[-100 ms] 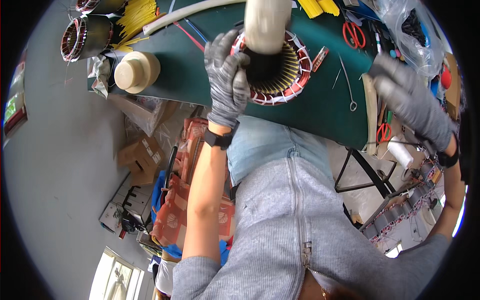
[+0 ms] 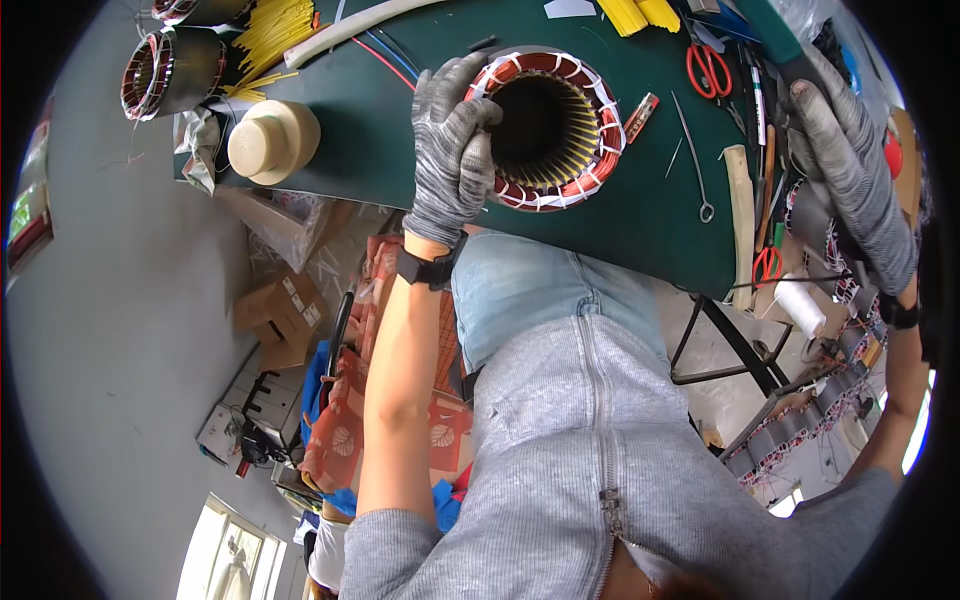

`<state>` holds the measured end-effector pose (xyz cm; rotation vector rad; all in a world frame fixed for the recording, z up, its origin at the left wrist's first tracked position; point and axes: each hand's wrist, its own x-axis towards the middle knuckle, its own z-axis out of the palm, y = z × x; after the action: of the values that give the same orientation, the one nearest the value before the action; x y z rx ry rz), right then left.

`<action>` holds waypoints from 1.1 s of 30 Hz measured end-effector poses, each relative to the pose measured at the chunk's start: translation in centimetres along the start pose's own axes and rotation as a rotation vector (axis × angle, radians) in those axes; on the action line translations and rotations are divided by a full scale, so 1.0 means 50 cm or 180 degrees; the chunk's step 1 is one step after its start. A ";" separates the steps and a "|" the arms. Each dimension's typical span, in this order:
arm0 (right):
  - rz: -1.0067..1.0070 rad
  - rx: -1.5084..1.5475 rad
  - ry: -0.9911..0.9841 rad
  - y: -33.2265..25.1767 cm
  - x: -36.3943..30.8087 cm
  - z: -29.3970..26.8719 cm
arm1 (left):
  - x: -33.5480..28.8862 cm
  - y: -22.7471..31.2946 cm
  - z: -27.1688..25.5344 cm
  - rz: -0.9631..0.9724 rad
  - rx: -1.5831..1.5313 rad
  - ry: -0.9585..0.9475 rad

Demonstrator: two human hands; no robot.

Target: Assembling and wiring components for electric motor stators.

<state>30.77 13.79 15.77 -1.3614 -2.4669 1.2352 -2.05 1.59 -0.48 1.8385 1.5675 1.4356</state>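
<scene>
A motor stator (image 2: 600, 150) stands on the dark green tabletop, its open bore facing up. Red-brown windings laced with white cord ring the rim, and yellow slot liners line the bore. My gloved left hand (image 2: 452, 150) is closed on the stator's left rim. Off to the right, my gloved right hand (image 2: 850, 175) is raised, with its fingers around the dark green handle (image 2: 773, 35) of a mallet. The mallet's head is out of view now. Left of the stator sits a cream stepped round block (image 2: 268, 145).
Two more stators, one of them this wound stator (image 2: 175, 75), stand at the far left by yellow strips (image 2: 270, 40). Right of the work lie a metal hook rod (image 2: 692, 150), red-handled scissors (image 2: 708, 72), a pale flat stick (image 2: 739, 220) and a white thread spool (image 2: 800, 305).
The mallet's pale head has left its place over the stator's bore and gone out of view. My right hand has moved up and right; my left hand stays on the stator.
</scene>
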 end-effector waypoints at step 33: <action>-0.0348 -0.0734 -0.0364 -0.082 0.049 0.017 | -0.025 0.066 -0.050 -0.0774 -0.0254 -0.0410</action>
<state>26.12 13.91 17.22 -1.2115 -2.7955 1.0615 -2.21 -1.49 2.57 1.5983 1.5833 1.2279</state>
